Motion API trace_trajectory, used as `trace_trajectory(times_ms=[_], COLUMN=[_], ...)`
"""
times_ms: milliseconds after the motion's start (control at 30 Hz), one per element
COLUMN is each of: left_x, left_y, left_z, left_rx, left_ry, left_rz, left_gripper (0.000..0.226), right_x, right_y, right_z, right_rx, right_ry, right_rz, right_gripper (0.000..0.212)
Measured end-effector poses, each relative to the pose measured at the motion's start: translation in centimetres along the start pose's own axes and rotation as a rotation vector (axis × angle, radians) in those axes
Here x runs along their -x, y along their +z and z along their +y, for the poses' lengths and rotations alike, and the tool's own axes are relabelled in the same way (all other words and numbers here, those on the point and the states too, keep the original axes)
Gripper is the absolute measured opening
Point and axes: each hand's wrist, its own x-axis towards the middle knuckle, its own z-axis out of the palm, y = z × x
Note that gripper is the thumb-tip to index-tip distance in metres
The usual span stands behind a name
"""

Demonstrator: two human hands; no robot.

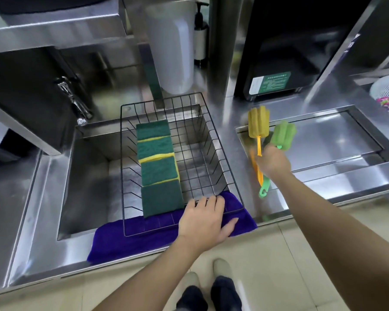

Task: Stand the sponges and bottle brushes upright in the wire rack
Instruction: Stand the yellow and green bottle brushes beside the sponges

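Four sponges (158, 167) upright in wire rack (220, 153), near rim gripped by left hand (203, 221); right hand (273, 161) closed on two bottle brushes (258, 125).

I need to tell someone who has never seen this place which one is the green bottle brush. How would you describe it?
Find the black wire rack over the sink, then look to its right, where the right hand is at two brushes on the steel counter. The green bottle brush is the one farther right; its neighbour, the yellow brush, has an orange handle, while this one has a green foam head and a green hooked handle.
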Motion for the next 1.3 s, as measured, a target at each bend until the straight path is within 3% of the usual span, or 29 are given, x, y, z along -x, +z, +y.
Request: trace_trajectory(times_ms=[167,233,300,433,633,733,833,900,1033,1167,1300], left_x=[0.1,0.0,-0.1,0.0,0.5,1.0,1.2,1.1,1.2,1.2,1.2], left_y=[-0.1,-0.2,-0.5,-1.1,-1.7,-1.7,-1.7,-1.6,-1.5,-1.6,-1.8], left_z=[0.0,0.0,0.0,-0.4,-2.9,-3.5,-3.6,-3.6,-3.6,-3.5,-3.5], left_rx=[0.01,0.016,0.029,0.056,0.029,0.035,0.03,0.034,0.048,0.021,-0.001], left_ry=[-0.01,-0.022,-0.046,-0.083,-0.11,-0.116,-0.14,-0.148,-0.138,-0.123,-0.137], left_rz=[-0.004,-0.013,-0.023,-0.001,0.045,0.05,0.049,0.042,0.008,-0.02,-0.05], left_gripper=[0.055,0.055,0.054,0.054,0.056,0.059,0.061,0.062,0.066,0.066,0.066], right_x=[-0.2,-0.3,-0.2,-0.1,0.8,0.9,1.2,2.0,4.3,5.3,5.7], right_y=[-0.6,-0.6,-0.6,-1.2,-3.9,-4.5,-3.5,-1.9,1.5,4.4,5.9], right_z=[-0.5,-0.7,-1.0,-2.2,-5.9,-8.3,-10.3,-11.4,-12.6,-12.4,-12.5], right_rx=[0.041,-0.001,-0.11,-0.284,-0.577,-0.672,-0.672,-0.61,-0.309,-0.129,-0.132], right_ry=[0.023,0.032,0.041,0.03,-0.221,-0.344,-0.412,-0.44,-0.452,-0.425,-0.409], right_rz=[-0.089,-0.099,-0.069,0.055,0.318,0.344,0.218,0.042,-0.284,-0.413,-0.496], right_gripper=[0.012,0.024,0.032,0.019,0.012,0.01,0.01,0.009,0.015,0.028,0.024])
